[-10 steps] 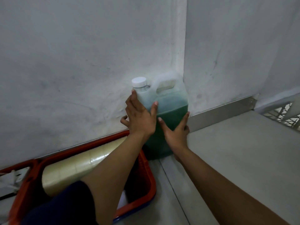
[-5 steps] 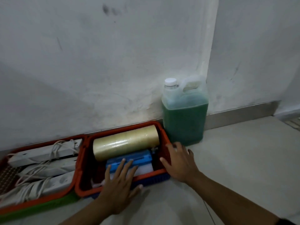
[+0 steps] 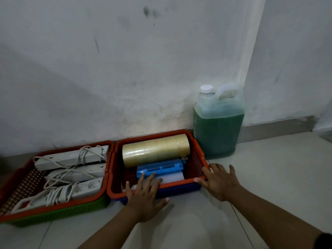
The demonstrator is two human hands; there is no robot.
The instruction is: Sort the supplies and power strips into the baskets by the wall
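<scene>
Two red-rimmed baskets stand side by side against the wall. The right basket (image 3: 196, 153), blue beneath, holds a stack of clear tape rolls (image 3: 156, 150), a blue box (image 3: 159, 170) and something white. The left basket (image 3: 59, 212), green beneath, holds several white power strips (image 3: 71, 174) with coiled cords. My left hand (image 3: 143, 196) lies flat over the right basket's front rim, fingers spread. My right hand (image 3: 220, 180) rests spread against that basket's front right corner. Neither hand holds anything.
A translucent jug of green liquid (image 3: 218, 130) with a white cap stands on the floor against the wall, just right of the right basket. Pale floor tiles (image 3: 269, 177) stretch to the right. A metal skirting strip (image 3: 276, 125) runs along the wall's base.
One second ago both hands were on the jug by the wall. They have let it go and come down to the right basket's front rim and corner; the view has swung left and pulled back.
</scene>
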